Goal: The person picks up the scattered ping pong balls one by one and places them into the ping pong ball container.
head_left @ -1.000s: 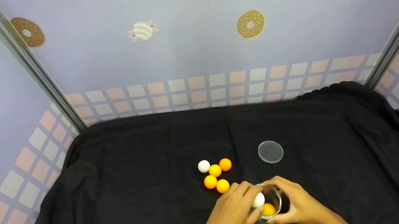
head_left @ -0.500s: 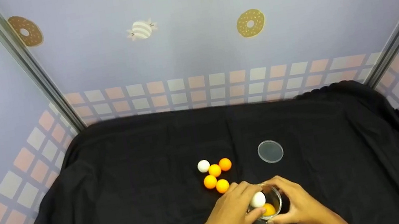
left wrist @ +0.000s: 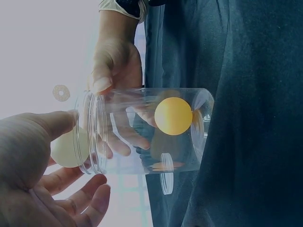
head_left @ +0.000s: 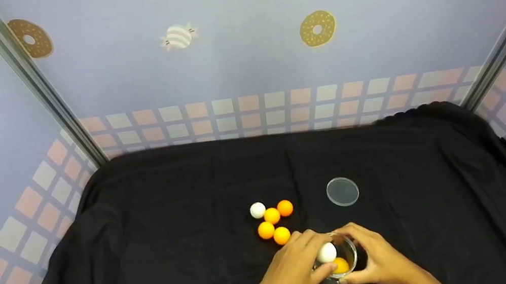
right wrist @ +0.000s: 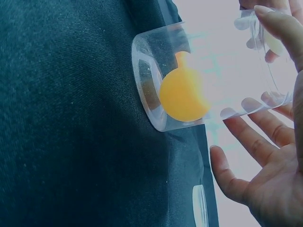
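Observation:
My left hand [head_left: 292,269] pinches a white ping-pong ball [head_left: 326,253] between thumb and fingers at the mouth of a clear jar [left wrist: 137,161]. In the left wrist view the ball [left wrist: 69,149] overlaps the jar's threaded rim. My right hand [head_left: 377,257] grips the jar near its rim from the other side, thumb and fingers spread around the wall. One orange ping-pong ball [right wrist: 183,94] lies inside, near the jar's bottom. Left of the jar, close beyond my left fingers, several orange balls [head_left: 266,230] and one white ball [head_left: 258,210] sit grouped.
A clear round lid [head_left: 343,191] lies on the black cloth [head_left: 171,238] beyond the jar. Patterned walls [head_left: 238,52] enclose the table at the back and both sides.
Compared with a second ago, slightly more of the white ball shows between my left fingers. Both hands, the jar and the loose balls keep their places.

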Tool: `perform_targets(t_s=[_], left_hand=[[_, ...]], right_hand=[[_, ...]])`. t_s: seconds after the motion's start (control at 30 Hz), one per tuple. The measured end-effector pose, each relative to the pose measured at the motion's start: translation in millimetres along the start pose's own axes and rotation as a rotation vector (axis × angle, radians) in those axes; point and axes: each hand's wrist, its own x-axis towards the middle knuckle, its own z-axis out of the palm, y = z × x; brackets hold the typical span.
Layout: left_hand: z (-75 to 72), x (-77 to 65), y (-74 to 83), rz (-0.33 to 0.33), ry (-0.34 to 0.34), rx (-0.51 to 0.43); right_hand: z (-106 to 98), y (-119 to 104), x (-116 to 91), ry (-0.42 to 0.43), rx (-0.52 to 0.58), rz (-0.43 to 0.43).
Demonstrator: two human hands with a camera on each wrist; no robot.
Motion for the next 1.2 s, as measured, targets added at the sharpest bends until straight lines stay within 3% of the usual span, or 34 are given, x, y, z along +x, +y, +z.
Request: perform_targets(t_s=[0.27,1.2], left_hand=[[1.0,-0.4,-0.3,0.019,0.02,0.021],[-0.2,1.2,0.9,-0.02,-0.023,-0.001]], right_hand=[[0.3,-0.5,0.4,0.005,-0.03,0.01],[0.5,0.3,0.4,0.002,-0.03,0.007]])
